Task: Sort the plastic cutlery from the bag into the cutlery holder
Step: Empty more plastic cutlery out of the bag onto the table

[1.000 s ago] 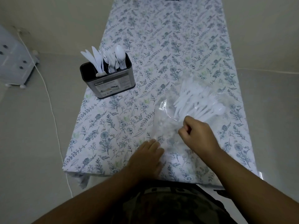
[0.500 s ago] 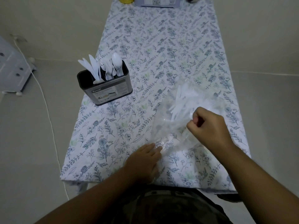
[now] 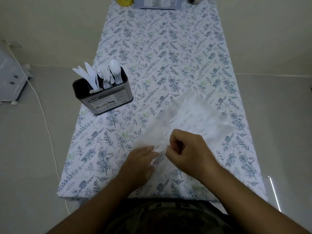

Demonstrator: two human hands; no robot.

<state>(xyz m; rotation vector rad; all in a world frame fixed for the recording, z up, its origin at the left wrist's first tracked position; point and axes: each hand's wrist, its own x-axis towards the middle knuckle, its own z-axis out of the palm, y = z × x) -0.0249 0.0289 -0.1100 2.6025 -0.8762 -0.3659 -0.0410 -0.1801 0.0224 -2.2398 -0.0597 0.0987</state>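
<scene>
— Head view shows both hands at the near end of the clear bag (image 3: 194,114), which lies on the floral tablecloth (image 3: 160,48) to the right of centre. Which step would you call this?

— Getting into the bag, I think. The left hand (image 3: 140,163) lies with fingers stretched out and relaxed against the crumpled mouth of the plastic — pinning it rather than gripping anything. The right hand (image 3: 186,148) is curled, thumb and fingertips pinched together at that same mouth. Whether it has only plastic or a handle too, I cannot tell; that area is blurred.

— And the cutlery?

— Split in two places. A white heap (image 3: 189,115) sits inside the bag, beyond the right hand. The rest stands in the cutlery holder (image 3: 104,97), well apart at the table's left edge — knives (image 3: 88,76) at the left, then forks (image 3: 104,76), then a spoon (image 3: 115,70) on the right.

— So partway through?

— That is my judgement: plenty remains in the bag.

— What does the next move call for?

— Probably opening the mouth wide enough to draw out one piece, with the left hand steadying the plastic, then identifying its type and carrying it across to the matching compartment.
</scene>
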